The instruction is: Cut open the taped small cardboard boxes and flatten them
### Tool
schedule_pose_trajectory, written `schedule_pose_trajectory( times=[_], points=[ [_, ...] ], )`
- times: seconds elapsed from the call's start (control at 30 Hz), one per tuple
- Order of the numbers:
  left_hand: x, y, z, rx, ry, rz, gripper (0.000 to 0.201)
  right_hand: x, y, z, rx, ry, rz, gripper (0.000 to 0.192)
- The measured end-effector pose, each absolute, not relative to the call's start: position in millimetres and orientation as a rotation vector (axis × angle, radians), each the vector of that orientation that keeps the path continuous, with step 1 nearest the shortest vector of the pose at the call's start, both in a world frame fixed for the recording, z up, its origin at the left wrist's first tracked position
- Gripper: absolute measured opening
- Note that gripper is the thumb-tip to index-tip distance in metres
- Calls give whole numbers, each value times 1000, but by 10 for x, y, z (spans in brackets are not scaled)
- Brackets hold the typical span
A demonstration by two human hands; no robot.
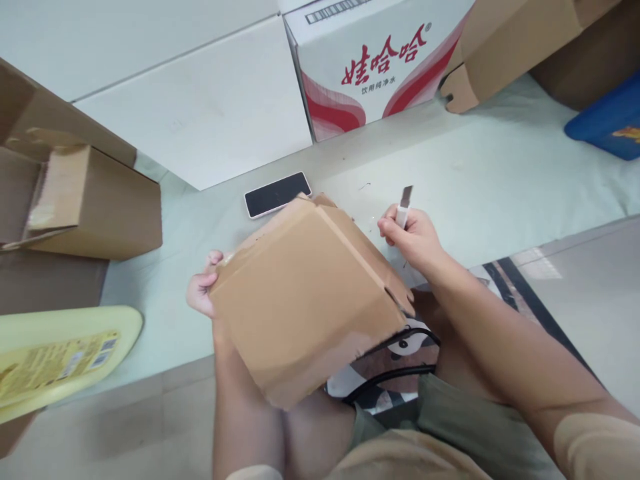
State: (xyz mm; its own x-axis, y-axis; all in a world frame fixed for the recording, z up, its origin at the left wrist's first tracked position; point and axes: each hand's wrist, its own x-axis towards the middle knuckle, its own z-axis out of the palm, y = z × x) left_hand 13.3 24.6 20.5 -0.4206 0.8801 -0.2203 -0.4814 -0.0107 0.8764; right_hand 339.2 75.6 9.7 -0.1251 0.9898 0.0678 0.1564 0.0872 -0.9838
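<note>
My left hand (203, 287) grips the left edge of a brown cardboard piece (310, 293), its thumb and fingers closed round the edge. Creased and partly folded, the cardboard is held tilted above my lap, with slots and a flap along its right side. In my right hand (413, 233), closed round its white handle, is a utility knife (404, 207) with the blade out and pointing up. The knife is apart from the cardboard, to its right. A phone (278, 195) with a dark screen lies just behind the cardboard on the pale green cloth (480, 180).
Along the back stand a white box (200, 100) and a white and red carton (375, 73). Cardboard boxes (120, 200) crowd the left, above a yellow-green container (70, 353). More cardboard (515, 47) and a blue object (607, 120) sit at the back right.
</note>
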Motion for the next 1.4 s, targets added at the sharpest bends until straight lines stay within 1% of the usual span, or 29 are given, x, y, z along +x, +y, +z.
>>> schedule_pose_trajectory(
  times=[0.07, 0.17, 0.23, 0.3, 0.47, 0.63, 0.73, 0.8, 0.87, 1.03, 1.17, 1.23, 1.3, 1.4],
  points=[
    [249, 223, 236, 492, 1107, 1526, 33, 3383, 750, 115, -1124, -1416, 1153, 32],
    [434, 214, 251, 513, 980, 1453, 30, 3369, 736, 134, -1040, -1515, 1280, 25],
    [508, 218, 241, 534, 967, 1428, 28, 3381, 731, 139, -1037, -1631, 1361, 24],
    [530, 221, 224, 542, 974, 1414, 27, 3412, 735, 140, -1003, -1754, 1415, 28],
    [491, 224, 199, 598, 957, 1380, 28, 3507, 770, 136, -788, -2021, 1611, 46],
    [470, 247, 188, 588, 970, 1361, 27, 3551, 788, 159, -709, -2130, 1776, 55],
    [473, 261, 162, 579, 980, 1373, 29, 3551, 789, 191, -718, -2188, 1816, 57],
    [481, 264, 155, 556, 985, 1399, 29, 3541, 789, 193, -745, -2180, 1795, 55],
    [490, 263, 170, 527, 1006, 1429, 28, 3524, 789, 162, -811, -2097, 1710, 50],
    [498, 257, 269, 484, 1111, 1476, 24, 3476, 812, 15, -1070, -1658, 1330, 37],
    [492, 268, 323, 372, 1126, 1576, 25, 3457, 841, 2, -1284, -1395, 1043, 25],
    [473, 276, 324, 283, 1091, 1644, 27, 3445, 846, 31, -1390, -1356, 1022, 19],
    [432, 279, 296, 215, 1040, 1713, 27, 3427, 843, 59, -1474, -1369, 1085, 18],
    [331, 265, 190, 206, 948, 1792, 27, 3395, 828, 76, -1537, -1432, 1224, 25]
  ],
)
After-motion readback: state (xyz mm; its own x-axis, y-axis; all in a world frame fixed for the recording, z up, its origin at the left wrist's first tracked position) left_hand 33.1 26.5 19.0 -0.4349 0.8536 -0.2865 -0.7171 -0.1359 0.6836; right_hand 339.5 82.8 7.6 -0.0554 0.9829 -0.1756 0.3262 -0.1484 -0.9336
